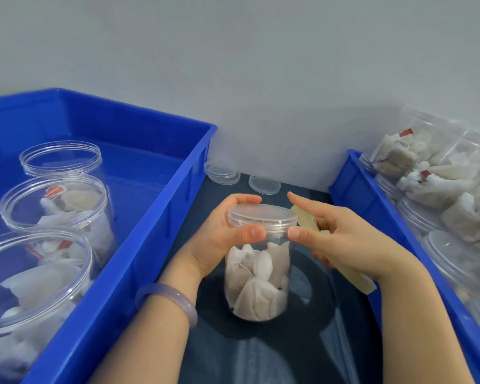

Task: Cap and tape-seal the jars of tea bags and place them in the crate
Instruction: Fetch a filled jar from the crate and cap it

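Two bare forearms reached in from the bottom edge, the left one wearing a pale lilac bangle (175, 297) at the wrist. Between them lay a dark, slightly glossy tabletop (288, 342), a narrow strip running back to a plain grey-white wall (261, 79).

On that strip, upright and about midway between the two crates, stood the clear jar (257, 275), filled with white tea bags. Its clear lid (262, 216) sat on the mouth. The left hand (219, 234) was clamped on the lid, thumb on the near rim and fingers curled over the far side. The right hand (336, 239) touched the lid's rim with its thumb tip, forefinger stretched out above the lid, while the remaining fingers were closed round a pale yellowish strip (358, 281) that stuck out above and below the hand.

The blue crate (155, 236) on the left pressed against the wall and held three clear jars in a row; the near jar (34, 273) and the middle jar (58, 209) held tea bags, and what the far jar (61, 159) held could not be made out. A second blue crate (372, 200) on the right carried a heap of tea bags (441, 189) and clear containers. Two loose clear lids (223, 171) lay on the tabletop against the wall.
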A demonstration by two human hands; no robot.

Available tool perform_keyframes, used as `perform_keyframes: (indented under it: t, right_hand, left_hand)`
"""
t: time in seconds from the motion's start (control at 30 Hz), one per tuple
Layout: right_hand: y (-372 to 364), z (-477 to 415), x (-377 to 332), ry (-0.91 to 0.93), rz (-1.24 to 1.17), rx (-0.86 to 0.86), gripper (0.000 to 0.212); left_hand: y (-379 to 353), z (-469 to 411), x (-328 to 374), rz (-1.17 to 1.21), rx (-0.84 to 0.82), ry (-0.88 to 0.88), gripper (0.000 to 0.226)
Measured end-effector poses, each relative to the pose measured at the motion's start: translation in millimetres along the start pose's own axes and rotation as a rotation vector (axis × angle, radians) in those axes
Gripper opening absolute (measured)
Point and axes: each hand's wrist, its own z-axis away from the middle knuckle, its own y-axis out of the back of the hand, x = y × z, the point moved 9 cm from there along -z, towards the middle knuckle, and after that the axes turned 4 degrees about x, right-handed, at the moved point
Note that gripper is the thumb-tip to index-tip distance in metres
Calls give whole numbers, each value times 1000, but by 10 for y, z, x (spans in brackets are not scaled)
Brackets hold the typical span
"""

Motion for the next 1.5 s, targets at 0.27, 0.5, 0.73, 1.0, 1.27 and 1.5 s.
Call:
perform_keyframes:
  t: [0.27,0.5,0.73,1.0,1.27,1.5]
  right_hand:
    - [3,-56,47,-20,-67,45,83]
    - [-72,-119,-15,37,100,57,92]
    - [42,27,-95,25,76,33,105]
    - [154,-21,-46,15,92,177,70]
    - [80,-160,40,29,64,240,89]
    - [7,-185,103,9,87,151,86]
  left_hand:
    - [80,-14,104,-104,108,-30,92]
    - [139,-37,168,-307,328,-84,111]
    - [253,3,209,-200,349,-163,100]
    - [271,15,163,-168,290,-157,95]
    - [245,-19,101,-176,181,-58,92]
    - [212,-53,214,-527,263,-32,137]
